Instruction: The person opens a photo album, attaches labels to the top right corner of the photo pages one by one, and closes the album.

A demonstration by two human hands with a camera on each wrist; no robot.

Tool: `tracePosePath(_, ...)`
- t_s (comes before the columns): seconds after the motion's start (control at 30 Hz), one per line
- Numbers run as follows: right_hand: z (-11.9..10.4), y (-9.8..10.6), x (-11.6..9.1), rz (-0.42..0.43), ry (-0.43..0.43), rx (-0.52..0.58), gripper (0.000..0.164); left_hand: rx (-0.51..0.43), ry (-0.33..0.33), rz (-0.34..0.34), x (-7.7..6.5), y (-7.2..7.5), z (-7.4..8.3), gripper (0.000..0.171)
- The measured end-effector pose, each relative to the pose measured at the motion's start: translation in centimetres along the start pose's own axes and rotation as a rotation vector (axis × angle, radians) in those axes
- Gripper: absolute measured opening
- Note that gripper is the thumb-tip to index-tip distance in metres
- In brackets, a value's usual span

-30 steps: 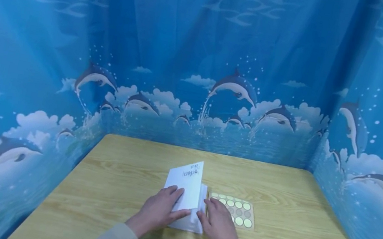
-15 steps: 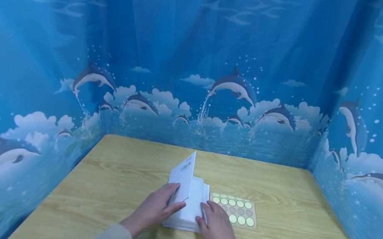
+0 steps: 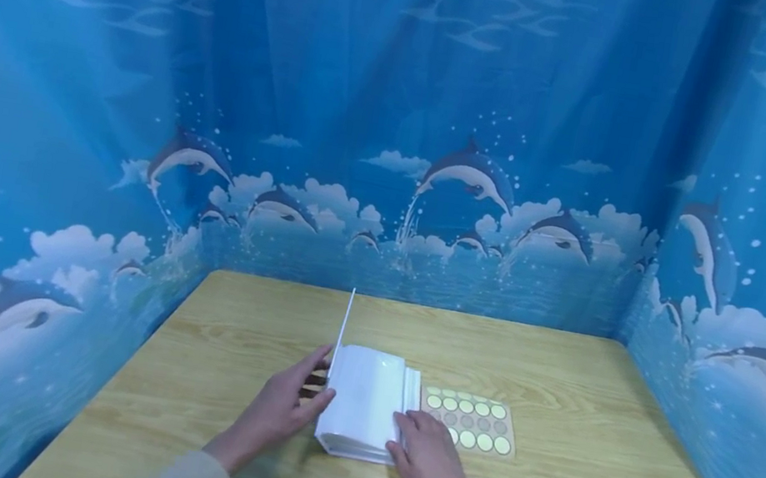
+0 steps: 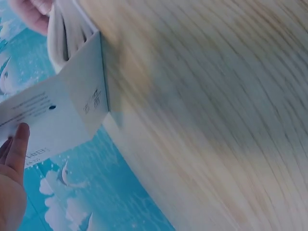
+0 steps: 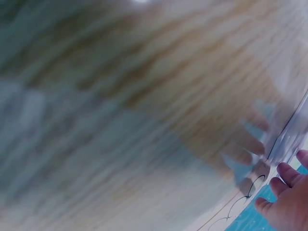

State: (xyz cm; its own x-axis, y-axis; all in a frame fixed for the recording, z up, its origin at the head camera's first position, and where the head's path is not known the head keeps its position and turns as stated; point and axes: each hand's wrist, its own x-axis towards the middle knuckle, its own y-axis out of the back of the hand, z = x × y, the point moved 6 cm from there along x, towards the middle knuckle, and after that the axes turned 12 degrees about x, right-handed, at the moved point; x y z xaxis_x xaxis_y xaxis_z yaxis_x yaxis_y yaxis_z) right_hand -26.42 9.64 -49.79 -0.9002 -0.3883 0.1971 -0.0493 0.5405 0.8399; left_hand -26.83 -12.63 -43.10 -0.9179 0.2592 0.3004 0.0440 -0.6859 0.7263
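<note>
A thick white album (image 3: 367,397) with glossy pages lies on the table. Its front cover (image 3: 342,329) stands nearly upright at the left side, edge-on to the head camera. My left hand (image 3: 280,399) holds this cover, thumb on the page side and fingers behind it. In the left wrist view, a finger lies against the outer face of the cover (image 4: 57,113), which bears dark writing. My right hand (image 3: 430,458) rests at the album's right edge, its fingertips touching there. The right wrist view shows those fingers (image 5: 287,174) loosely bent beside the clear, shiny edge.
A tan sheet with several round yellow-green stickers (image 3: 484,442) lies just right of the album, partly behind my right hand. The wood-grain table (image 3: 585,442) extends around them. A blue dolphin curtain (image 3: 560,133) encloses the back and sides.
My left hand has swung the cover leftward from leaning over the pages to nearly upright, uncovering the glossy white page. My right hand has stayed at the album's right edge.
</note>
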Motion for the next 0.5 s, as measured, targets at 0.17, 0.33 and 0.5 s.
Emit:
tracePosePath(0.17, 0.1, -0.1, 0.0, -0.016, -0.016, -0.030, 0.052, -0.090, 0.038, 0.064, -0.5, 1.6, -0.8, 0.066)
tracePosePath(0.33, 0.3, -0.2, 0.0, -0.021, -0.035, -0.068, 0.052, -0.101, 0.090, 0.122, -1.0, 3.0, -2.2, 0.068)
tracePosePath(0.5, 0.3, -0.1, -0.2, -0.017, -0.042, -0.090, 0.051, -0.098, 0.162, 0.116, -1.4, 3.9, -3.6, 0.071)
